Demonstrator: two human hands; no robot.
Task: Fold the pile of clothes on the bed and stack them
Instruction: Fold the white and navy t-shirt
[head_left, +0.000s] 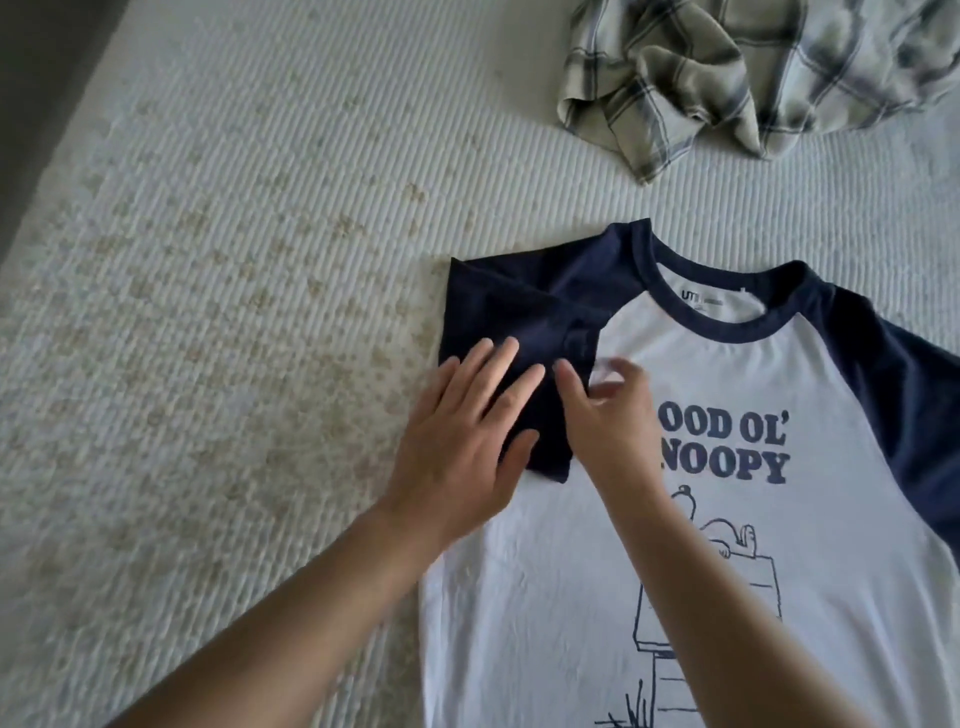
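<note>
T-shirt: raglan T-shirt (727, 519) lies face up on the bed (234, 312), collar away from the person.
Folded sleeve: navy sleeve (524, 332) turned inward, lying under both hands.
Left hand (467, 441): fingers spread, pressing flat on the sleeve.
Right hand (613, 415): blurred; fingers loosely curled beside the sleeve edge, grip cannot be told.
Still to fold: plaid shirt (727, 78) crumpled, well apart beyond the collar.
</note>
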